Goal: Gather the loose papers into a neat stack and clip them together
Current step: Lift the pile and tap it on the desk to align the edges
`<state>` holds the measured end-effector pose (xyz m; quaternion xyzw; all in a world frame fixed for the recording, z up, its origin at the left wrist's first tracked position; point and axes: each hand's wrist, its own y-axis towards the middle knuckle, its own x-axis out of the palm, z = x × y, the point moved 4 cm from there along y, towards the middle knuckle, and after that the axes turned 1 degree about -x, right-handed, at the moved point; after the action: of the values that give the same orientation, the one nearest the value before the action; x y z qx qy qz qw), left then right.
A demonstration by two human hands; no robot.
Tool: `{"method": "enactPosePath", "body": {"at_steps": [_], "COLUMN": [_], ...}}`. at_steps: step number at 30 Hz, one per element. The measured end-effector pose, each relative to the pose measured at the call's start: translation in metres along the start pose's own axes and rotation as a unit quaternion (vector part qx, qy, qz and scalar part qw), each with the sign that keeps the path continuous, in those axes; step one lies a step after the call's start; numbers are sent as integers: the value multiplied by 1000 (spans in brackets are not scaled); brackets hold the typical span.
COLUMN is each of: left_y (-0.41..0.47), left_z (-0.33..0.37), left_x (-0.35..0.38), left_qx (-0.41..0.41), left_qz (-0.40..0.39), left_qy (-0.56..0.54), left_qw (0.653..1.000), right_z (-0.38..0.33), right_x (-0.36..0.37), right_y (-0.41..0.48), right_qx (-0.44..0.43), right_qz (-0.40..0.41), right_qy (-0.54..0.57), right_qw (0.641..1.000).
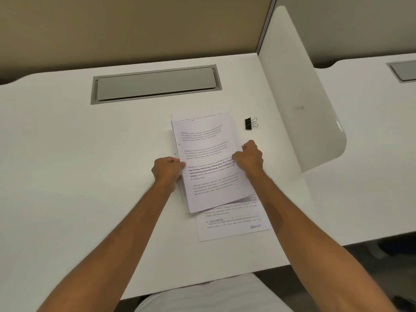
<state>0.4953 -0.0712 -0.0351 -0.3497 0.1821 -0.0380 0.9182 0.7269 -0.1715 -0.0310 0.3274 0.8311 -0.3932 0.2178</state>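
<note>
Both grips clamped the thin printed paper stack (210, 163): left hand (167, 168), right hand (248, 157). Beyond the right grip lay a black binder clip (250, 124) on the smooth white counter (90, 154).

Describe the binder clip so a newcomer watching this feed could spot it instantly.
Start at the grey cable hatch set into the white desk, then drop toward the paper stack gripped by both hands. Just beyond the stack's far right corner, by the white divider, lies the binder clip: small, black, with wire loops, the only dark item there.
</note>
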Motion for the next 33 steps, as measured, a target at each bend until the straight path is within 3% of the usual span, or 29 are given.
{"method": "enactPosePath", "body": {"at_steps": [6,21,26,33], "left_y": [3,-27,-48,-59], "left_z": [-1,-22,-44,-52], "left_x": [2,-7,4,14], "left_qx": [21,44,50,99], "left_qz": [8,-19,-44,2], "left_qy": [44,-6,31,115], "left_qw": [999,999,997,988], "right_z": [6,43,75,81], "right_x": [-2,-34,-37,-27], "right_y": [4,-23,-48,-59], "right_qx": [33,-24,-11,12], "right_qz": [2,19,51,101], "right_qy": [63,124,44,-91], "right_qw": [997,992,998,991]}}
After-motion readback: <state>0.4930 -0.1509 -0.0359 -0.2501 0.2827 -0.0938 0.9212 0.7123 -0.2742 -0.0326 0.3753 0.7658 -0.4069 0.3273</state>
